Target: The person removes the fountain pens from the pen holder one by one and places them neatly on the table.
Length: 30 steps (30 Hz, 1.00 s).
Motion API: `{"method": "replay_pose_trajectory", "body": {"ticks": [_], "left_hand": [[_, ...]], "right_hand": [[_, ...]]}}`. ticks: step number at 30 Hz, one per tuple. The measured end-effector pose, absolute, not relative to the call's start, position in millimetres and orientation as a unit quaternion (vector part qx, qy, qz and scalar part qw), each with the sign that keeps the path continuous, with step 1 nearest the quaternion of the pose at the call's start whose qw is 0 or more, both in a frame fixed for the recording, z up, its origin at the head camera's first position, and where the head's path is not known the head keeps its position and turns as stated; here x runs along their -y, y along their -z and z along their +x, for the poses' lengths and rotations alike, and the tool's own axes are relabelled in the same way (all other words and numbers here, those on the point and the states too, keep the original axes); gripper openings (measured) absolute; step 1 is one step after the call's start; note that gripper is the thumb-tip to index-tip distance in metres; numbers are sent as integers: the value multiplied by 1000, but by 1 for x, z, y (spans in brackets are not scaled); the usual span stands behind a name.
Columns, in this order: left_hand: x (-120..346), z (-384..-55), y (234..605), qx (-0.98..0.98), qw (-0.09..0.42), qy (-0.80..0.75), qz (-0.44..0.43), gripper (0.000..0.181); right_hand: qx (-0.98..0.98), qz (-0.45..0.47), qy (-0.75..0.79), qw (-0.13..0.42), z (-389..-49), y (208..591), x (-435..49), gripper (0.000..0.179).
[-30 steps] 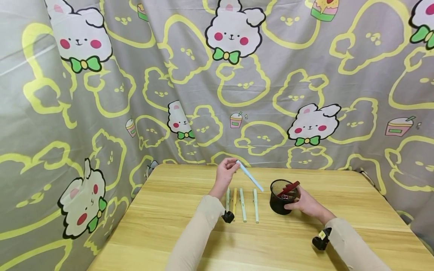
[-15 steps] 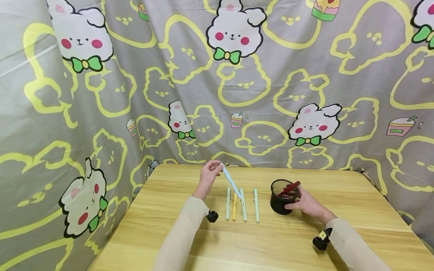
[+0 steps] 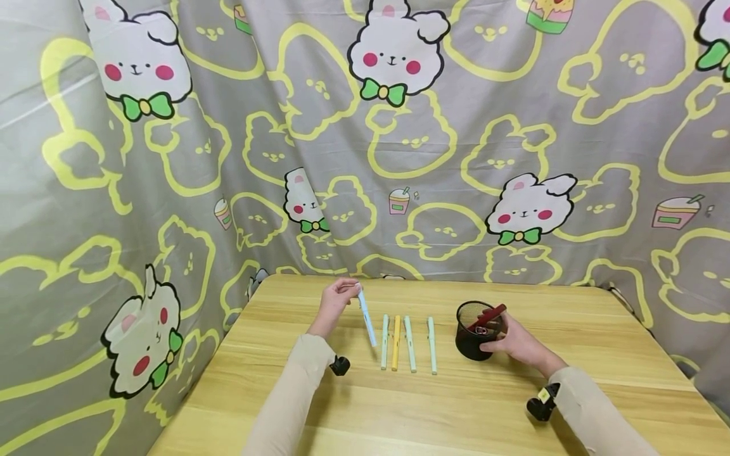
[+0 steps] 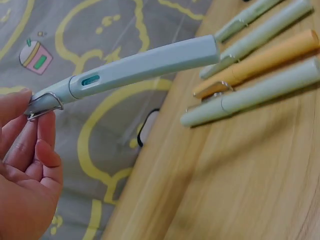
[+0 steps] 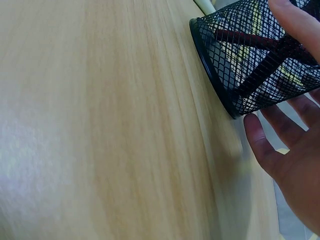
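My left hand [image 3: 334, 305] pinches a light blue pen [image 3: 367, 316] by its capped end, between thumb and fingertips at the metal clip. The pen slants down, its free end left of a row of pens. That row holds a pale green pen [image 3: 384, 342], a yellow pen [image 3: 396, 344], another pale green pen [image 3: 410, 345] and, set further right, a third pale green pen [image 3: 431, 346]. On the right, my right hand [image 3: 521, 345] holds a black mesh pen holder [image 5: 260, 60] round its side. A dark red pen [image 3: 488, 318] leans inside and sticks out over the rim.
The wooden table [image 3: 399, 411] carries everything. A curtain [image 3: 422, 152] printed with cartoon rabbits hangs along its back and left sides. Small black cameras sit at the left wrist [image 3: 339, 365] and the right wrist [image 3: 540, 405].
My left hand has moved left and slightly down with the light blue pen, crossing above the row to its left side; the pen now hangs steeper. The right hand and pen holder stay put.
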State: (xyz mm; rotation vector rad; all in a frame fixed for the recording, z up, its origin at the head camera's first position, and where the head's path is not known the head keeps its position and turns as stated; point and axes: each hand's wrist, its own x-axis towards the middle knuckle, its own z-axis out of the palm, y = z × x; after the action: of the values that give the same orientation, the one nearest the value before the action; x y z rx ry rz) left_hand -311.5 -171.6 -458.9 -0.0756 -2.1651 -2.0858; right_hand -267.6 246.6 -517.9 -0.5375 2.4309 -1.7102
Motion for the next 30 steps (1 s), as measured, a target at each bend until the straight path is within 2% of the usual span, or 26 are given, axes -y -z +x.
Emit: {"method": "replay_pose_trajectory", "body": {"ticks": [9,23,30], "left_hand": [[177,-306,458,748,39,663,-20,24],[171,-314,483,765,11,643,-4,23],[169,-312,486,769,0,639,-2,30]], "right_hand": [[-801,-179,568,61,-267,517,-247,83],[-797,-187,571,61,-270,518,-247,83],[-798,-186,570,61,-269,519,-247,83]]}}
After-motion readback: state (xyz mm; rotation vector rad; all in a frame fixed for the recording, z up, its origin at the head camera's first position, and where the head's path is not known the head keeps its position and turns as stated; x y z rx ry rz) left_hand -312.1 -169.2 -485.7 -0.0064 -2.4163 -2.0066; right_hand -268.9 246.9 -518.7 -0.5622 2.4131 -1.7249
